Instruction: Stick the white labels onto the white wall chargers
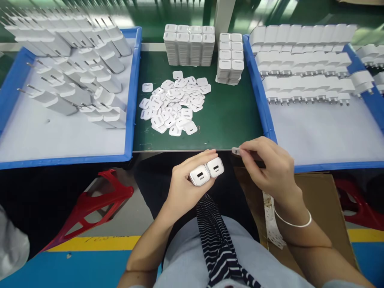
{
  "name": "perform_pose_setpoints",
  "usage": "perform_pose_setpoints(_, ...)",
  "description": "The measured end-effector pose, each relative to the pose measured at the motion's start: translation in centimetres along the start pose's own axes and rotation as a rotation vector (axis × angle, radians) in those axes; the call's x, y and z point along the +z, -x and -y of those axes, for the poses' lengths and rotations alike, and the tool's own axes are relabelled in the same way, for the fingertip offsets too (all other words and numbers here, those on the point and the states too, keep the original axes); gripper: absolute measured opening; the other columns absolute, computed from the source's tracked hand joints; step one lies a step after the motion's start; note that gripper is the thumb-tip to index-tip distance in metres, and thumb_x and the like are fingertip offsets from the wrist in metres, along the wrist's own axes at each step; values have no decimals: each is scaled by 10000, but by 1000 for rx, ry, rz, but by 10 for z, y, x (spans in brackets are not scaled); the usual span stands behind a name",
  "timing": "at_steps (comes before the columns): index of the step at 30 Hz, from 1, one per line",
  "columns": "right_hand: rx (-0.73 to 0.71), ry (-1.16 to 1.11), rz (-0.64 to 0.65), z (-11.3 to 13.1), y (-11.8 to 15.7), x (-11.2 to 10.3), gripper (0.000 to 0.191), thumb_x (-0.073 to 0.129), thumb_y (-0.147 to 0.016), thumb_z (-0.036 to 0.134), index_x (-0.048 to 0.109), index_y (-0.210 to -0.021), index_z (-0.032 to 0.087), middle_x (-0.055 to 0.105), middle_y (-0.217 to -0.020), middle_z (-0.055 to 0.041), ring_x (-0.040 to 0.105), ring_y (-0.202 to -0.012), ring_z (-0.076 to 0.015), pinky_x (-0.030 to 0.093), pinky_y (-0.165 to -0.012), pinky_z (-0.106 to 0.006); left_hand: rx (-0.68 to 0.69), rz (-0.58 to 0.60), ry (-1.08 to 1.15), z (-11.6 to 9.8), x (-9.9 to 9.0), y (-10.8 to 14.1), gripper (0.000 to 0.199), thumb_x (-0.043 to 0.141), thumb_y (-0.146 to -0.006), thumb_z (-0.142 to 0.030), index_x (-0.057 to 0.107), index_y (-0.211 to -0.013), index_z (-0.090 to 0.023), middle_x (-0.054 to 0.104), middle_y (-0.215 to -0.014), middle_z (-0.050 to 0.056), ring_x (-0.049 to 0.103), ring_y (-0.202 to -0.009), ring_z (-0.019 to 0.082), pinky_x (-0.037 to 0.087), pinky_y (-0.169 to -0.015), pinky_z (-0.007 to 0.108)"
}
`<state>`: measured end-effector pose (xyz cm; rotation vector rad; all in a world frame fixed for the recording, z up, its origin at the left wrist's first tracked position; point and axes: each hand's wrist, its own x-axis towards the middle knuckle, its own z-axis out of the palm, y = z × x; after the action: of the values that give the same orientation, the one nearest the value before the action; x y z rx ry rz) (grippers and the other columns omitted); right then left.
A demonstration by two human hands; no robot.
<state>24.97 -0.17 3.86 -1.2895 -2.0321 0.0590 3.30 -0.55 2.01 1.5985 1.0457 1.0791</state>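
1. Nearer to me than the pile (177, 102), my left hand (180, 186) curls snugly around two plugs (204, 174). They sit side by side, and the ends with holes face up at me.
2. Right of those plugs, and nearer to me than the pile, my right hand (270, 164) pinches one cap (236, 151) between thumb and finger. It is apart from the plugs, so I judge that this cap is not on yet.
3. The pile is all loose caps, lots of them, so I think there is much left to do.
4. Behind the pile is a big stack (189, 48) of caps in neat columns. Behind it and to the right is a small stack (230, 60). Those look not used yet.
5. Left of the pile is the left tray (137, 76), blue at the rim. Plugs lie in it in uneven rows, with their long pins poking out.
6. Right of the pile is the right tray (260, 88), blue too. It has three tidy rows of plugs with pins toward me. They might be done, but I cannot tell for sure.
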Motion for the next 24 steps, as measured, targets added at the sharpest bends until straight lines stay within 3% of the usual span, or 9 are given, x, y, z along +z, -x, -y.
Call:
perform_pose_setpoints(6,305,-293,-126,19,11,1,146,666,-922,88,680,-930,234,713,-814,-11,655,-689,-157,525,-605,-283,-57,-38,5,-5,3,-1,427,801,-784,-106,751,-1194,-212,775,-1211,42,746,-1098,187,585,-1004,248)
perform_pose_setpoints(12,702,-1016,51,28,13,2,89,695,-947,167,669,-1000,234,733,-714,35,625,-502,-95,540,-487,-209,-22,-16,-20,-5,-3,-4,451,806,-788,-115,738,-1222,-220,768,-1228,39,746,-1088,179,585,-989,236)
perform_pose_setpoints(16,751,-1209,115,33,10,6,156,709,-948,182,701,-1095,235,772,-748,19,679,-533,-99,591,-543,-206,13,2,-19,-7,-7,-6,455,802,-794,-111,734,-1227,-231,757,-1255,34,737,-1121,183,579,-1008,247)
perform_pose_setpoints(24,760,-1170,112,42,11,10,165,716,-934,146,739,-1069,238,762,-717,25,653,-505,-85,549,-511,-201,74,24,-37,-6,-7,-5,450,782,-800,-79,730,-1221,-229,740,-1294,43,713,-1188,191,560,-1057,263)
